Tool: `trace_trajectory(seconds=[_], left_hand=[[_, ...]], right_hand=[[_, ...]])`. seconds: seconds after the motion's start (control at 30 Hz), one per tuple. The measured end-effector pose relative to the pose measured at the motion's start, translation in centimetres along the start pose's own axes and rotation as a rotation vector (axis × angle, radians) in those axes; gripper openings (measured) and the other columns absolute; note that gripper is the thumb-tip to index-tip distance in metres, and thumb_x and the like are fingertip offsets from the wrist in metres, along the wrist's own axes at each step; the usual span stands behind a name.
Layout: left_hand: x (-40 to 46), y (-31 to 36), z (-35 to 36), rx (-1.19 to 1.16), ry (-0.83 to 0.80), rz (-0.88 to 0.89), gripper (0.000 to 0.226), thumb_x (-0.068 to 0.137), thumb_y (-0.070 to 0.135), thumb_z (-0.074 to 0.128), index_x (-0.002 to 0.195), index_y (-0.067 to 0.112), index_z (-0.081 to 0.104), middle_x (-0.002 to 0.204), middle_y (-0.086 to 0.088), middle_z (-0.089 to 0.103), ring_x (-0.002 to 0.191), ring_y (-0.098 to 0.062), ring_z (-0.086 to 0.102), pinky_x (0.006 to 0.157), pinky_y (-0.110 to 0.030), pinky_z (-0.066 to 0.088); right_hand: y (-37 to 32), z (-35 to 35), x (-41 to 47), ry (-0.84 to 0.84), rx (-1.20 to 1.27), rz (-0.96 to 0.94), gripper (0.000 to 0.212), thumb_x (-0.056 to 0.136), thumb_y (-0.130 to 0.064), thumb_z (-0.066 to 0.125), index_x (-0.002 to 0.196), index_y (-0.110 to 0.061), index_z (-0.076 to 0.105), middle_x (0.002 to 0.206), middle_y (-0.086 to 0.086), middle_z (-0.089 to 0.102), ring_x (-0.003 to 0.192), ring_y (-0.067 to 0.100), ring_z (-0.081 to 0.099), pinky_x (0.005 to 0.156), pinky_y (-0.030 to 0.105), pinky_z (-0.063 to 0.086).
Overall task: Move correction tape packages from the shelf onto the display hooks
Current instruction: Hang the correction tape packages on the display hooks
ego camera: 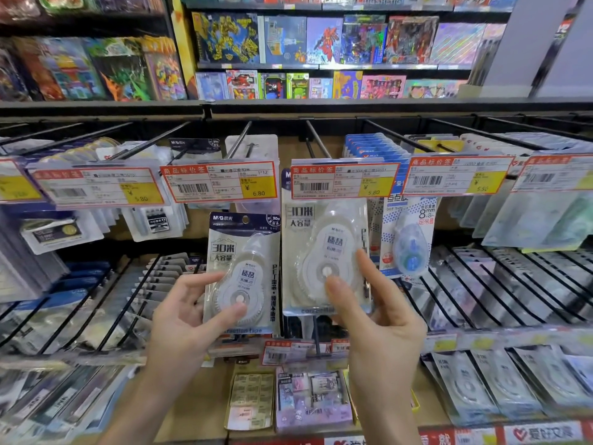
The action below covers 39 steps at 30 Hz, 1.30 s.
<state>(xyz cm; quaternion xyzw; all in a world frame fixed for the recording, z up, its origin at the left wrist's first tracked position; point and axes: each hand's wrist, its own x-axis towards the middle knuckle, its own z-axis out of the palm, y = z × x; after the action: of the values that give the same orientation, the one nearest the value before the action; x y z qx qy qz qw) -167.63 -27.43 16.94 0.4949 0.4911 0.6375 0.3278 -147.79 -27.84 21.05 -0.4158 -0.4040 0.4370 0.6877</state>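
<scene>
Head view: at lower centre, one correction tape package (241, 274) is pinched by the left hand (183, 319), thumb on the front, fingers curled behind. A second package (325, 252), just right of it below the price tag (343, 181), is gripped by the right hand (378, 319), thumb pressed on its blister.

right package (325, 252) top behind price tag (343, 181)
</scene>
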Motion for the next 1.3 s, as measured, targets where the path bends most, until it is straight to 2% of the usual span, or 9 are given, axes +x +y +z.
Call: trace_trajectory(seconds=[0.27,0.4,0.5,0.93,1.0,1.03,1.07,1.2,1.3], left_hand=[[-0.1,0.0,-0.4,-0.01,0.0,0.014,0.047,0.068,0.004,0.077,0.111,0.013,0.062,0.114,-0.007,0.072,0.104,-0.028,0.071,0.083,-0.042,0.061],[-0.2,-0.1,-0.7,-0.008,0.007,0.024,0.046,0.068,0.001,0.076,0.111,0.01,0.062,0.111,-0.005,0.072,0.103,-0.025,0.072,0.083,-0.037,0.061],[-0.3,0.0,-0.8,-0.014,0.001,0.016,0.046,0.068,0.0,0.075,0.111,0.009,0.061,0.111,-0.004,0.073,0.102,-0.023,0.072,0.08,-0.035,0.062],[0.0,0.3,-0.2,0.033,0.009,-0.026,0.044,0.069,0.004,0.076,0.109,0.014,0.061,0.107,-0.001,0.075,0.092,-0.02,0.074,0.061,-0.029,0.062],[0.1,0.4,0.0,0.029,0.005,-0.032,0.044,0.069,0.004,0.076,0.109,0.014,0.061,0.107,0.0,0.075,0.093,-0.02,0.074,0.059,-0.028,0.061],[0.2,0.3,0.0,0.027,0.005,-0.034,0.044,0.069,0.005,0.076,0.109,0.015,0.061,0.107,0.001,0.075,0.093,-0.019,0.074,0.059,-0.026,0.06],[0.2,0.3,0.0,0.028,0.007,-0.036,0.045,0.068,0.006,0.076,0.109,0.015,0.061,0.108,0.001,0.074,0.094,-0.019,0.074,0.059,-0.024,0.06],[0.4,-0.1,0.0,0.036,0.018,-0.039,0.045,0.067,0.008,0.077,0.109,0.017,0.063,0.113,-0.001,0.074,0.097,-0.019,0.074,0.069,-0.033,0.063],[0.2,-0.3,-0.2,0.036,0.036,-0.032,0.045,0.066,0.004,0.076,0.108,0.014,0.062,0.11,0.001,0.074,0.092,-0.015,0.074,0.065,-0.027,0.062]], right_hand=[[-0.7,0.6,0.5,0.015,-0.027,0.004,0.042,0.067,-0.039,0.083,0.108,-0.046,0.075,0.054,0.018,0.041,0.055,0.035,0.031,0.07,0.049,0.053],[0.0,0.3,-0.1,0.038,-0.004,0.006,0.037,0.067,-0.026,0.085,0.1,-0.041,0.079,0.108,0.025,0.051,0.095,0.031,0.066,0.072,0.06,0.058],[0.8,-0.3,-0.2,0.061,0.0,-0.015,0.04,0.062,-0.033,0.089,0.099,-0.045,0.078,0.101,0.018,0.053,0.088,0.011,0.054,0.068,0.036,0.047],[2.7,-0.8,0.6,0.035,-0.007,0.003,0.038,0.071,-0.02,0.085,0.101,-0.043,0.078,0.109,0.022,0.048,0.098,0.014,0.03,0.068,0.033,0.06],[2.9,-0.6,1.0,0.022,0.012,0.017,0.036,0.075,-0.016,0.083,0.106,-0.035,0.077,0.105,0.022,0.057,0.103,0.034,0.042,0.079,0.037,0.052],[3.0,-0.5,1.3,0.013,0.017,0.022,0.037,0.077,-0.017,0.082,0.108,-0.035,0.075,0.085,0.024,0.065,0.092,0.009,0.027,0.065,0.033,0.018],[3.2,-0.4,1.7,0.003,0.014,0.018,0.037,0.078,-0.019,0.082,0.109,-0.036,0.074,0.064,0.015,0.059,0.055,0.006,0.03,0.054,0.013,0.036],[4.1,0.5,3.2,0.006,0.005,0.007,0.034,0.081,-0.022,0.08,0.108,-0.042,0.071,0.055,-0.005,0.052,0.047,0.019,0.029,0.053,0.017,0.045],[5.1,1.3,4.2,0.031,0.037,-0.017,0.037,0.084,-0.015,0.079,0.115,-0.033,0.07,0.097,-0.008,0.076,0.08,0.039,0.055,0.073,0.038,0.057]])
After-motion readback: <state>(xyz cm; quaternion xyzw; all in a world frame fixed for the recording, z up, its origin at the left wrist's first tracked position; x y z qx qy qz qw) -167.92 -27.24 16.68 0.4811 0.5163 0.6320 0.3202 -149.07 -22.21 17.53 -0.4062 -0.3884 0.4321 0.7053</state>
